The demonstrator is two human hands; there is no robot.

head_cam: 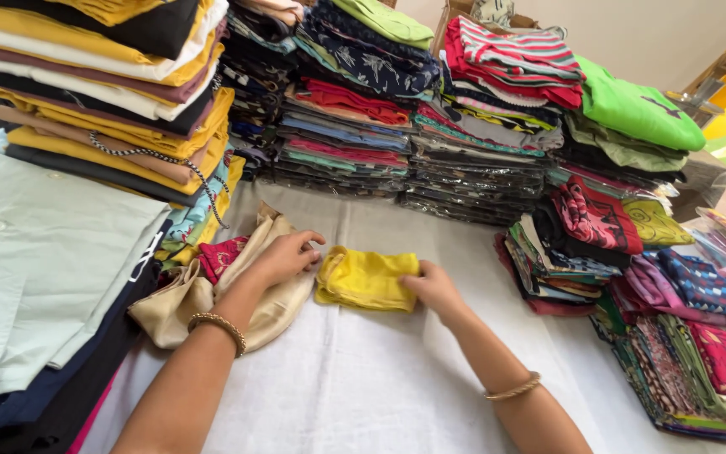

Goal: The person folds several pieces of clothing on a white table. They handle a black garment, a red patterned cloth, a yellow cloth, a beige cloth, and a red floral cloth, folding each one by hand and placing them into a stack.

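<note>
A small folded yellow cloth [367,277] lies on the white sheet [363,387] in the middle. My left hand [286,255] rests on a beige folded garment [199,307], its fingertips touching the yellow cloth's left edge. My right hand [433,286] presses on the yellow cloth's right edge with fingers curled over it. Each of my wrists carries a gold bangle. A red patterned piece [222,255] peeks out beside the beige garment.
Tall stacks of folded clothes ring the sheet: yellow, white and dark ones [102,84] at back left, packaged stacks [413,109] at the back, patterned piles [674,336] at right. A pale green shirt [35,244] tops a pile at left.
</note>
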